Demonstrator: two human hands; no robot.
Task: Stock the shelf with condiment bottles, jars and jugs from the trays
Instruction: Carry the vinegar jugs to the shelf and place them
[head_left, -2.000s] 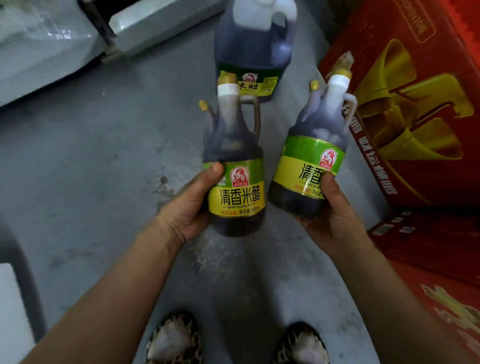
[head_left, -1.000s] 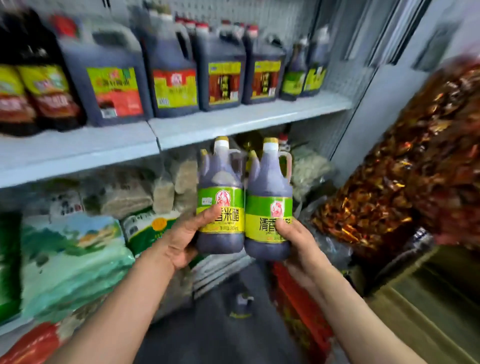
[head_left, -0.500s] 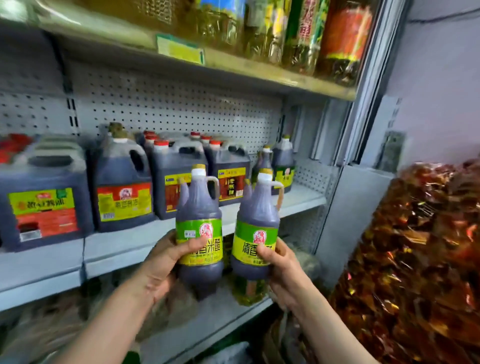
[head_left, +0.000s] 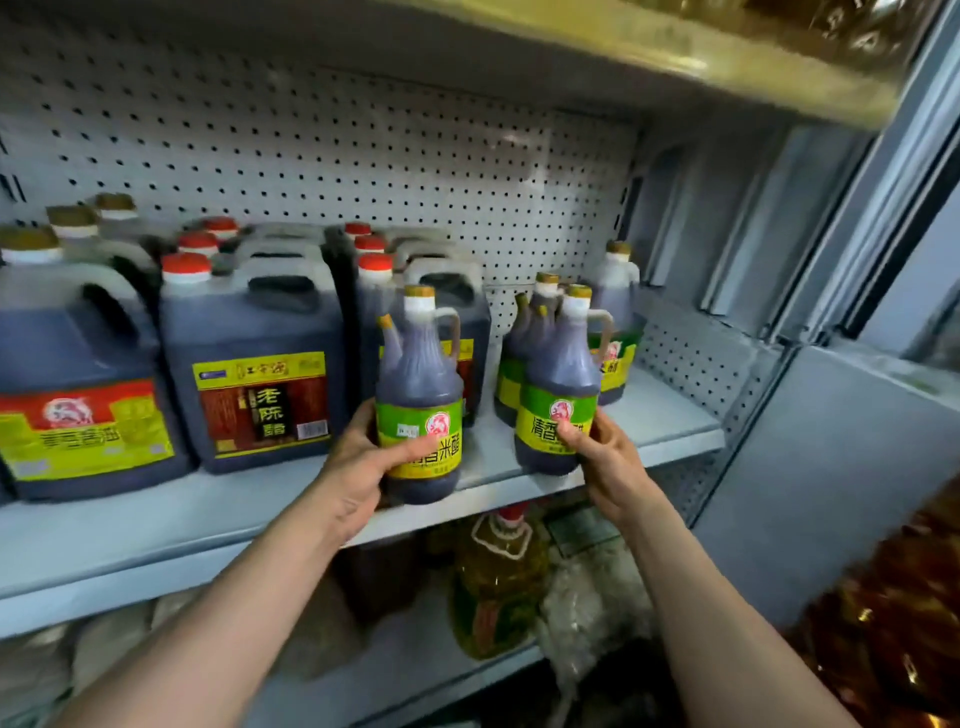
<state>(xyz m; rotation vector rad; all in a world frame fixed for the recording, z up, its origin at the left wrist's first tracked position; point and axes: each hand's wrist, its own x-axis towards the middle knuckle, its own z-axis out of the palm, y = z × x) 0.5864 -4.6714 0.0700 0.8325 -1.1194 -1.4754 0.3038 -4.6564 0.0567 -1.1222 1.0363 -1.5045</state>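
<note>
My left hand grips a dark vinegar bottle with a green and yellow label, held upright at the front edge of the grey shelf. My right hand grips a second matching bottle, its base over the shelf's front edge. Just behind that one stand two more of the same bottles and a larger one at the back right. Large dark jugs with red caps fill the shelf's left and middle.
A pegboard back wall rises behind the shelf. Bare shelf surface lies at the right end. An upper shelf overhangs. Below are an oil bottle and bagged goods. Shiny red-brown packets crowd the lower right.
Both hands have brought the two bottles up and forward to the shelf's front edge. The view has closed in on the shelf, and the bottles have spread a little apart.
</note>
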